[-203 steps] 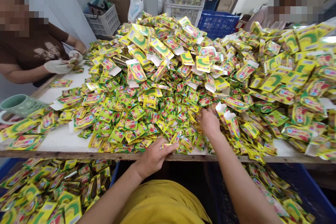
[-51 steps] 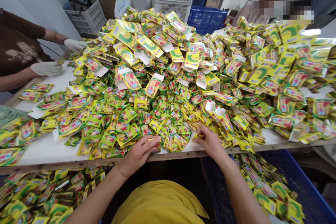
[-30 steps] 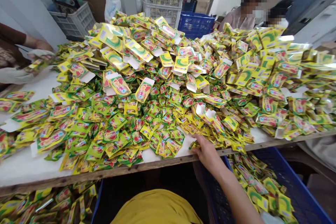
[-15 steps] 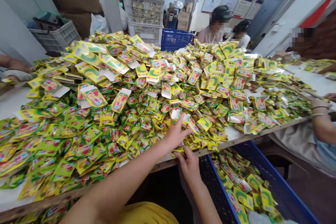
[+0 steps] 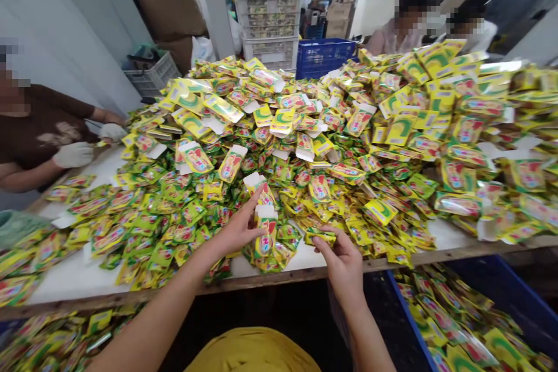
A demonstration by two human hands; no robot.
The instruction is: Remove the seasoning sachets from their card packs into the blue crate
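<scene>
A big heap of yellow-green sachets and small open cartons (image 5: 305, 128) covers the white table (image 5: 61, 276). My left hand (image 5: 238, 229) holds an upright open carton (image 5: 265, 231) between thumb and fingers, just above the sachets at the table's front. My right hand (image 5: 342, 258) is closed on a small stack of sachets (image 5: 321, 236), a short way right of the carton.
A person in white gloves (image 5: 72, 154) works at the table's left end; other people sit at the far right. A blue crate (image 5: 501, 325) of packed cartons stands below right, another bin (image 5: 52, 337) below left. Stacked grey crates (image 5: 270, 11) stand behind.
My left hand has picked an open carton out of the heap and drawn it toward the front edge. My right hand has come up with a stack of sachets beside it.
</scene>
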